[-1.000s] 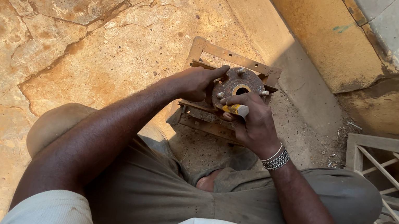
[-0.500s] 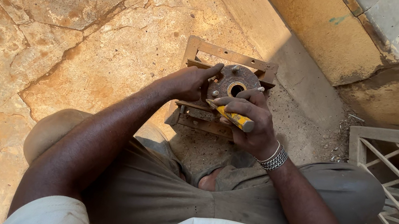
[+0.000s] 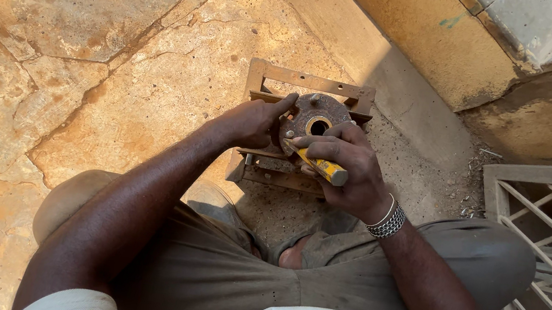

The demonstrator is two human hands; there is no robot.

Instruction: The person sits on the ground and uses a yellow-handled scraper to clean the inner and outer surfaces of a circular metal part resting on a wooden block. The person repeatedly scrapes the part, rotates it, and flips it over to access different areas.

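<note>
While left hand (image 3: 248, 123) steadies rusty hub (image 3: 315, 119), right hand (image 3: 350, 170) grips yellow-handled tool (image 3: 318, 165).

Hub (image 3: 316, 119) sits on frame (image 3: 310, 82), L hand (image 3: 252, 121) left, R hand (image 3: 350, 170) w/ tool (image 3: 318, 165) right.

Both arms reach forward — left hand (image 3: 248, 123) spread, forefinger out; right hand (image 3: 349, 169) fisted, wrist bent

Rusty rough metal hub (image 3: 315, 113) — yellow plastic handle (image 3: 321, 168) — matt stone floor (image 3: 89, 40).
</note>
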